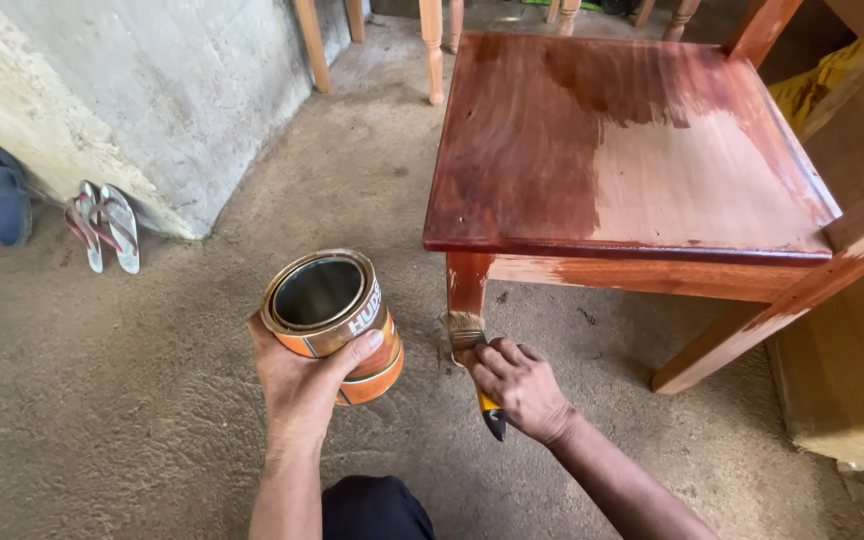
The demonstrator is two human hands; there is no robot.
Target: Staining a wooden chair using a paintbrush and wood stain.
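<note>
Left hand (302,385) wrapped round open tin (337,320), thumb across its side, held above floor. Right hand (520,385) fingers curled tight on paintbrush (472,350); bristles touch front leg (467,285) of half-stained wooden chair (622,150).

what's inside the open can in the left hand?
The can in the left hand is lidless and tilted. Its shiny inner wall shows, with a dark interior. Any liquid level or the bottom can't be made out. The right hand holds the paintbrush outside it.

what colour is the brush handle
Yellow with a black tip, seen in the head view: brush in the right hand.
</note>
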